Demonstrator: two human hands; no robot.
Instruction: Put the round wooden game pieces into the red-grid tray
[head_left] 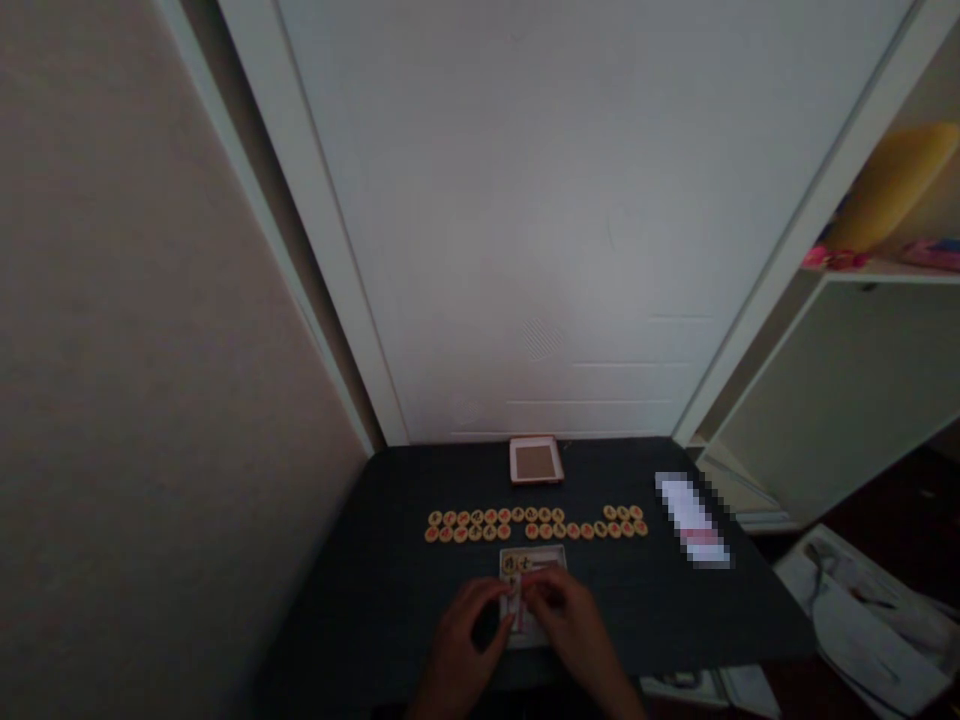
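A small, shallow white box [556, 556] sits near me on the dark table. Round Chinese chess pieces [510, 564] with dark characters lie in its far left corner. My left hand [466, 632] is at the box's left side, thumb and forefinger apart, the fingertips over its edge beside a piece. Over the right half of the box, my right hand [566, 612] has its fingers pinched together; what is between them is hidden. A reddish strip [534, 577] shows by those fingertips. Beyond the box, more Chinese chess pieces [490, 532] with red or dark characters form two rows with gaps.
A box lid or tray [536, 462] with a brown inside lies at the table's far edge, against a white panel [525, 250]. A blurred-out bright oblong [691, 520] is on the right. Beside the table stand an open cabinet [847, 350] and white items [885, 620] lower down.
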